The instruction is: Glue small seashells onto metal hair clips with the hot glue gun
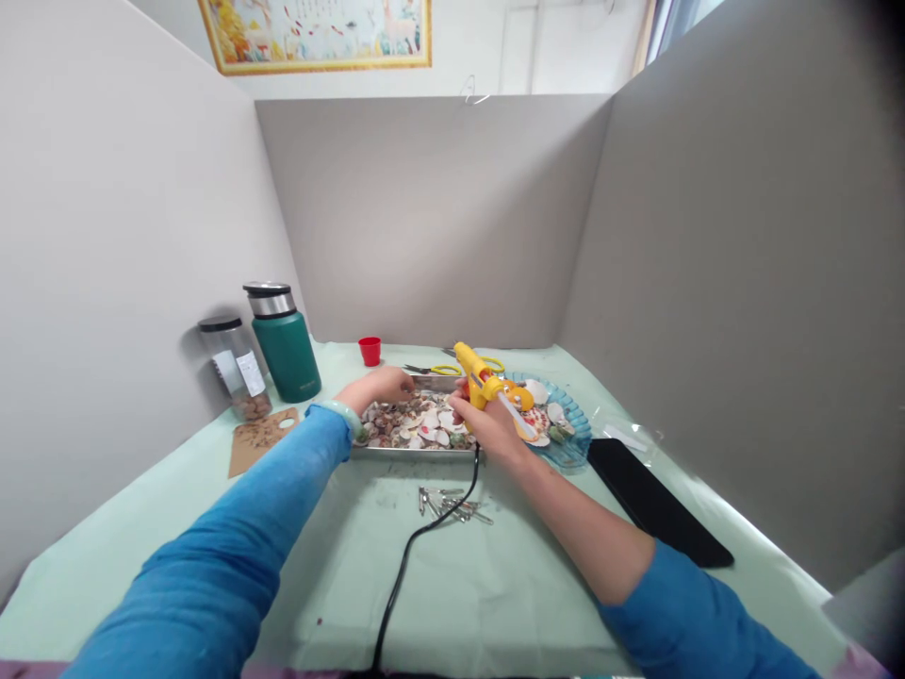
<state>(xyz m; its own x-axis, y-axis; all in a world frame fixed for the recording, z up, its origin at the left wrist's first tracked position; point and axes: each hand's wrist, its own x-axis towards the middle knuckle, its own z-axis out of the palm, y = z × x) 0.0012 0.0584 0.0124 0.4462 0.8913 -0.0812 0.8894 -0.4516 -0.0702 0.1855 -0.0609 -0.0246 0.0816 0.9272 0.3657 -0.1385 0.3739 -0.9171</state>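
A metal tray full of small shells lies across the middle of the table. Over its back left part is my left hand, fingers bent down at the shells; whether they pinch anything is hidden. My right hand is closed around a yellow glue gun above the tray's right end, with a white glue stick poking out of its back. The gun's black cord runs down to the front edge. Right of this hand, a blue scalloped plate bears white shells and a yellow-orange object.
Metal clips lie before the tray. Behind it are a red cup and yellow-handled scissors. At left stand a green bottle, a clear jar and a brown card. A black slab lies at right.
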